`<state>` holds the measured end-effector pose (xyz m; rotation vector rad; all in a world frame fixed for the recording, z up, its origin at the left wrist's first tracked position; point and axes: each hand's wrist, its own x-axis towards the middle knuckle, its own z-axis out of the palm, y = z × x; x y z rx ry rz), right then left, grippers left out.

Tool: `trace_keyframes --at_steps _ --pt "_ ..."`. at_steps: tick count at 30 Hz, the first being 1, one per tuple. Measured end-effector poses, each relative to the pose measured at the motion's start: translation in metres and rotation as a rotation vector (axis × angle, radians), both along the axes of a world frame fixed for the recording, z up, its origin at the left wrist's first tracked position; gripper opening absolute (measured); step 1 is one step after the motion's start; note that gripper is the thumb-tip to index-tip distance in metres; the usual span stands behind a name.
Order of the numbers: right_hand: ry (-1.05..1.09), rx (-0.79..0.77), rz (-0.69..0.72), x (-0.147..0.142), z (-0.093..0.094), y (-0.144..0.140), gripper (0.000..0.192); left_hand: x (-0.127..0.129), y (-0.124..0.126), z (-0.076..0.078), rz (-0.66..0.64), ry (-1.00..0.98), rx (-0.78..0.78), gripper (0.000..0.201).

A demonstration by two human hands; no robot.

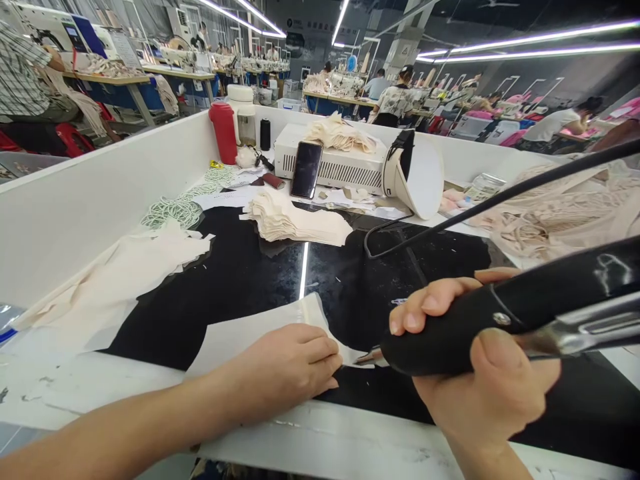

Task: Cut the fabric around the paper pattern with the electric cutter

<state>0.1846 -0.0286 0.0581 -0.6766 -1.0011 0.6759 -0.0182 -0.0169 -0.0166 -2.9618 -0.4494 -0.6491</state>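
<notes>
My left hand [300,357] lies on a white fabric piece [240,337], its fingers curled together and pressing near the right edge. That piece rests on a black mat [235,267]; its upper corner looks layered. In my right hand [480,380] is a thick black handheld tool [440,340] with a narrow metal tip. Fingers and thumb wrap round its body. The tip reaches the fabric's right edge, just beside my left fingertips. Whether it touches the cloth I cannot tell exactly.
A stack of cream fabric pieces [300,220] lies ahead, more cloth [120,287] at left. Behind stand a phone [307,170], a vented white box [345,167], a lamp-like white cone [420,173] and a red cup [223,133]. A black cable [500,197] crosses at right.
</notes>
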Motion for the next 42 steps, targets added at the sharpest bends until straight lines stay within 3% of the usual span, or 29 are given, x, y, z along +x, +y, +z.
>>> trace_keyframes --at_steps 8,16,23,30,42 --pt "-0.011 -0.002 0.056 -0.002 -0.001 -0.002 0.036 0.001 0.0 0.0 0.002 -0.036 -0.032 0.023" --pt "0.065 -0.022 -0.029 0.006 0.001 -0.003 0.041 -0.001 0.001 -0.001 0.009 -0.017 -0.02 0.023" --pt "0.071 0.026 0.041 -0.003 -0.002 -0.002 0.044 -0.001 0.002 0.003 -0.029 0.022 0.048 0.019" --pt "0.049 0.005 0.074 -0.005 -0.004 -0.001 0.038 -0.001 0.001 0.001 -0.012 -0.022 0.002 0.02" --pt "0.039 -0.013 -0.037 0.011 -0.009 -0.005 0.045 0.0 0.003 -0.003 -0.013 -0.036 -0.05 0.028"
